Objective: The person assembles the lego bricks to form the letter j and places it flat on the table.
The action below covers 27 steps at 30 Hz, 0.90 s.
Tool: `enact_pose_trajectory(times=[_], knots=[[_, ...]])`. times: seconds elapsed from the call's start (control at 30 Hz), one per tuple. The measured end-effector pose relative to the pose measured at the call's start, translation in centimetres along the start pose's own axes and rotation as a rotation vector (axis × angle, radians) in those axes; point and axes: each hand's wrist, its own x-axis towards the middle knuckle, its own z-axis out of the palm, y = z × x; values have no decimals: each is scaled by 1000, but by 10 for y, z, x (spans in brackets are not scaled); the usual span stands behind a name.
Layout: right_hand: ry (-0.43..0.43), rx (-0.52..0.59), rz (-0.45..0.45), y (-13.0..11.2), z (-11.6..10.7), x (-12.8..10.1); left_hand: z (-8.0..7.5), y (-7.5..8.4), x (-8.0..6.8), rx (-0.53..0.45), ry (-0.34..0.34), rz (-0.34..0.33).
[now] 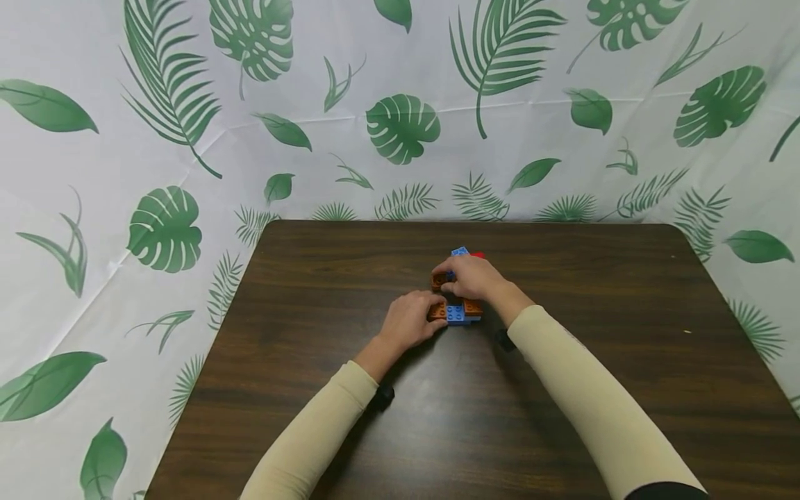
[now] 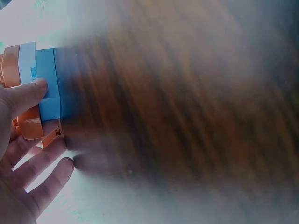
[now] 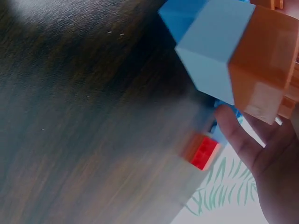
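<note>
Block cluster [image 1: 459,305]: orange and blue toy bricks joined flat on the table [image 1: 312,292], just past its middle toward the far edge. A blue brick [image 1: 460,251] and a red brick [image 1: 478,255] show just beyond the cluster; whether they join it cannot be told from the head view.

Left hand [image 1: 409,323]: at the near-left corner of the cluster, fingers curled, the thumb [image 2: 30,91] laid on the blue face and the other fingers against the orange side, as the left wrist view shows. It holds the cluster.

Right hand [image 1: 473,278]: arched over the far part of the cluster, fingers bent down onto the bricks. In the right wrist view a fingertip [image 3: 229,122] lies under the blue-and-orange stack, so this hand also grips the cluster.

Judgement on the step in hand: the bricks seem to be pressed together or pulled apart. It goes best with the left hand bracing the base flat on the table while the right hand acts straight along the studs, without twisting.

Edges and room: bare table lies on all sides of the cluster, widest toward the person. The far edge is the closest, with a leaf-print cloth [image 1: 400,125] behind it. Both sleeves [image 1: 587,396] rest low over the near half.
</note>
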Motion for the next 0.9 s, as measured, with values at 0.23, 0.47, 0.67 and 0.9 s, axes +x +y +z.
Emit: enact_pose_trajectory(times=[0.23,0.47,0.67,0.9], knots=[[-8,3,52,3,0,2,0,0,0,-4,-4,2],[30,68,46,10,-2,-6,-1,-1,1,-2,-5,1],[109,129,51,20,-2,-14,-1,0,2,9,-4,2],[206,244,60,36,-5,-28,-1,0,3,3,-4,2]])
